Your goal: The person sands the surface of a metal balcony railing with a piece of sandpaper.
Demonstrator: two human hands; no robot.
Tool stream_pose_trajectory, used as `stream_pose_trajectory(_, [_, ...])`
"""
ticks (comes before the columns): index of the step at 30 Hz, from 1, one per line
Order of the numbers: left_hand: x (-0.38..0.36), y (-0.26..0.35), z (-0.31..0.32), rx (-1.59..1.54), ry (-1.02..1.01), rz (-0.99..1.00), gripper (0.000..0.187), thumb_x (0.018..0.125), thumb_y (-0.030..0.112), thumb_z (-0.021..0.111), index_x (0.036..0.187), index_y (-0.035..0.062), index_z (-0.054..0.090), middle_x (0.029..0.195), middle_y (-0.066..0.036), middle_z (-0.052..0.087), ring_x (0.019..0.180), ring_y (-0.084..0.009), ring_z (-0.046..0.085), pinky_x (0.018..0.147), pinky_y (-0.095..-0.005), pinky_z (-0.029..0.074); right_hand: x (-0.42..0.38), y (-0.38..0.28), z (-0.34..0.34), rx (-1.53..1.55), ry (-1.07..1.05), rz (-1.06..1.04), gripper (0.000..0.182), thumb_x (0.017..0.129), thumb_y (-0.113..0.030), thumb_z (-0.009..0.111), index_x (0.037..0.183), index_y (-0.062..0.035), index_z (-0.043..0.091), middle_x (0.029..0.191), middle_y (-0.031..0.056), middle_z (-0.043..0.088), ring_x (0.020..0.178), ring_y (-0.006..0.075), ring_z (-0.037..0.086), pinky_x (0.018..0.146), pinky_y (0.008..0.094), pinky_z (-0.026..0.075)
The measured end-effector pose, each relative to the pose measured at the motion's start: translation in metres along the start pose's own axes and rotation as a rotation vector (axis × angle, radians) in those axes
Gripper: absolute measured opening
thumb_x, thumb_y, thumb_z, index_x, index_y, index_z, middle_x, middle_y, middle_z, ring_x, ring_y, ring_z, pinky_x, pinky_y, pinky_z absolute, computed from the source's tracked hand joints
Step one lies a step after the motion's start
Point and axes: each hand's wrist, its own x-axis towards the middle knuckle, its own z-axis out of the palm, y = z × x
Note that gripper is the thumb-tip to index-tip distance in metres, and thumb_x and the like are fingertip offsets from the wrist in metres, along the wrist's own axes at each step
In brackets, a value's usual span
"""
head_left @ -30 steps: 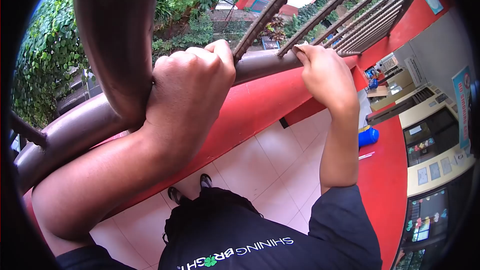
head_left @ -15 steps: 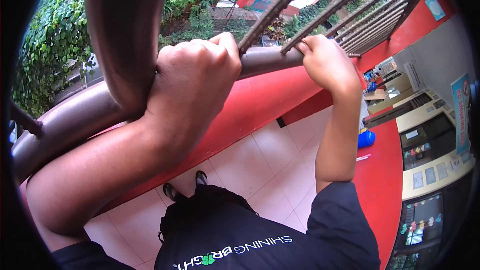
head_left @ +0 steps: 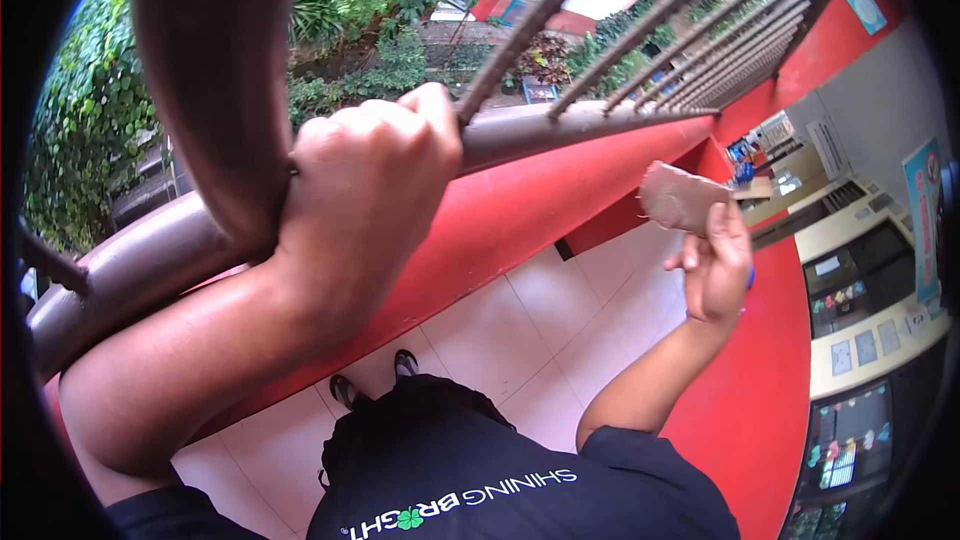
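My left hand is wrapped round the thick brown metal rail, beside the wide upright post. Off the rail, at the right, my right hand pinches a flat brown piece with a rough, torn-looking edge between thumb and fingers. That piece is held up in the air over the red ledge and floor. Thin ribbed bars rise from the rail between and beyond my hands.
Under the rail runs a red wall. My feet in sandals stand on pale floor tiles. Green plants grow beyond the railing. At the right are windows and a hanging banner.
My right hand has left the rail and moved down and to the right, and now shows the flat brown piece. My left hand keeps its hold; the view has shifted slightly.
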Motion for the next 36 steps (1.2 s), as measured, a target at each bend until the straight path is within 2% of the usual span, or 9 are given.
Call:
stream_pose_trajectory(2, [0.001, 0.002, 0.0, -0.006, -0.032, -0.005, 0.027, 0.096, 0.033, 0.07, 0.103, 0.0078, 0.061, 0.073, -0.01, 0.068, 0.066, -0.0274, 0.074, 0.057, -0.0398, 0.059, -0.007, 0.028, -0.014, 0.122, 0.119, 0.119, 0.034, 0.111, -0.033, 0.057, 0.13, -0.0046, 0.06, 0.105, 0.0091, 0.072, 0.056, 0.0061, 0.053, 0.051, 0.0295, 0.06])
stream_pose_trajectory(3, [0.003, 0.005, -0.005, 0.026, 0.035, 0.004, 0.008, 0.094, 0.015, 0.065, 0.09, 0.0079, 0.062, 0.069, -0.007, 0.069, 0.065, -0.0226, 0.075, 0.057, -0.037, 0.06, -0.011, 0.035, -0.014, 0.166, 0.178, 0.146, 0.034, 0.111, -0.034, 0.058, 0.128, -0.005, 0.06, 0.102, 0.008, 0.071, 0.057, 0.0059, 0.054, 0.051, 0.0298, 0.06])
stream_pose_trajectory(13, [0.005, 0.006, -0.023, -0.032, -0.149, 0.01, 0.037, 0.089, 0.033, 0.081, 0.106, 0.0049, 0.063, 0.076, -0.014, 0.072, 0.071, -0.0329, 0.076, 0.064, -0.0447, 0.062, -0.038, 0.066, -0.017, 0.286, 0.337, 0.167, 0.02, 0.101, -0.028, 0.072, 0.101, -0.0091, 0.065, 0.087, 0.0013, 0.066, 0.065, 0.006, 0.06, 0.052, 0.0277, 0.06])
stream_pose_trajectory(21, [0.005, 0.005, -0.02, -0.033, -0.137, 0.007, 0.046, 0.089, 0.038, 0.08, 0.116, 0.0037, 0.063, 0.077, -0.013, 0.07, 0.07, -0.0324, 0.075, 0.063, -0.0446, 0.061, -0.038, 0.061, 0.004, 0.742, 0.265, 0.248, 0.009, 0.101, -0.02, 0.063, 0.099, -0.0118, 0.065, 0.112, 0.0088, 0.069, 0.118, 0.0278, 0.067, 0.103, 0.0599, 0.054])
stream_pose_trajectory(25, [0.005, 0.003, -0.014, -0.038, -0.163, 0.001, 0.061, 0.089, 0.043, 0.08, 0.131, 0.002, 0.063, 0.077, -0.013, 0.069, 0.07, -0.0314, 0.074, 0.063, -0.0443, 0.06, -0.034, 0.079, -0.001, 1.088, -0.016, 0.375, 0.007, 0.098, -0.017, 0.061, 0.101, -0.0125, 0.065, 0.097, 0.0078, 0.065, 0.103, 0.0231, 0.067, 0.099, 0.0647, 0.056])
stream_pose_trajectory(29, [0.005, 0.003, -0.017, -0.027, -0.171, -0.02, 0.061, 0.09, 0.042, 0.079, 0.132, 0.0014, 0.062, 0.077, -0.014, 0.07, 0.071, -0.0316, 0.075, 0.064, -0.0442, 0.06, -0.038, 0.088, -0.002, 1.057, -0.102, 0.38, 0.021, 0.102, -0.016, 0.062, 0.12, -0.0053, 0.062, 0.11, 0.0093, 0.062, 0.092, 0.0191, 0.062, 0.08, 0.0418, 0.059])
stream_pose_trajectory(30, [0.005, 0.003, -0.017, -0.032, -0.121, 0.006, 0.043, 0.09, 0.034, 0.079, 0.116, 0.0043, 0.062, 0.076, -0.012, 0.071, 0.069, -0.0298, 0.075, 0.062, -0.0419, 0.061, -0.04, 0.08, 0.006, 0.983, -0.047, 0.357, 0.029, 0.104, -0.016, 0.063, 0.128, -0.001, 0.057, 0.12, 0.011, 0.059, 0.089, 0.0168, 0.06, 0.071, 0.0328, 0.054])
stream_pose_trajectory(31, [0.004, 0.002, -0.017, -0.036, -0.072, 0.031, 0.027, 0.09, 0.027, 0.078, 0.099, 0.0073, 0.061, 0.075, -0.011, 0.071, 0.067, -0.028, 0.076, 0.06, -0.0395, 0.062, -0.038, 0.07, 0.015, 0.982, -0.059, 0.36, 0.029, 0.104, -0.016, 0.063, 0.128, -0.001, 0.057, 0.12, 0.011, 0.059, 0.089, 0.0168, 0.06, 0.071, 0.0328, 0.054])
stream_pose_trajectory(36, [0.003, 0.001, -0.012, -0.063, -0.025, 0.025, 0.011, 0.089, 0.013, 0.07, 0.09, 0.0062, 0.061, 0.071, -0.01, 0.069, 0.066, -0.0256, 0.075, 0.059, -0.0379, 0.06, -0.021, 0.037, 0.06, 0.291, 0.109, 0.01, 0.033, 0.104, -0.011, 0.068, 0.134, 0.0011, 0.066, 0.111, 0.0081, 0.072, 0.084, 0.0098, 0.062, 0.06, 0.0253, 0.053])
